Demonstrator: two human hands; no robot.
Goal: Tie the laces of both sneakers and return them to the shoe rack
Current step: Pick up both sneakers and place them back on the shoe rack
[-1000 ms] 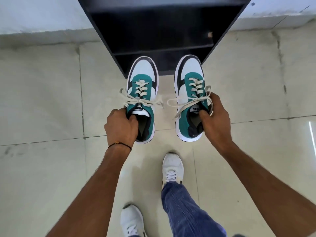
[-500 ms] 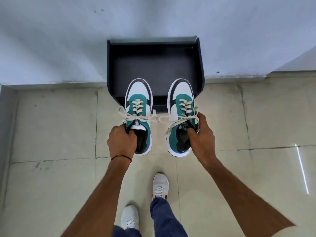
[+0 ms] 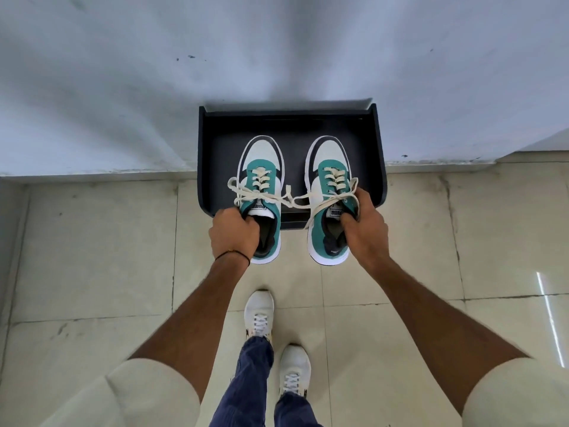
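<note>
Teal left sneaker (image 3: 262, 167) gripped by left hand (image 3: 234, 233), right sneaker (image 3: 328, 158) by right hand (image 3: 366, 230), black shoe rack (image 3: 220, 149) beneath, wall (image 3: 277, 57) behind

A pale wall (image 3: 123, 87) rose at the far side, meeting a beige tiled floor (image 3: 92, 241). Near, white shoes (image 3: 259, 312) and blue trousers (image 3: 255, 365) showed, the left shoe farther.

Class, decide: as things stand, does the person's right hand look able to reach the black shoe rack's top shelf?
Probably yes. The right hand grips a sneaker whose toe appears over the shoe rack, and the shelf ahead looks bare.
</note>
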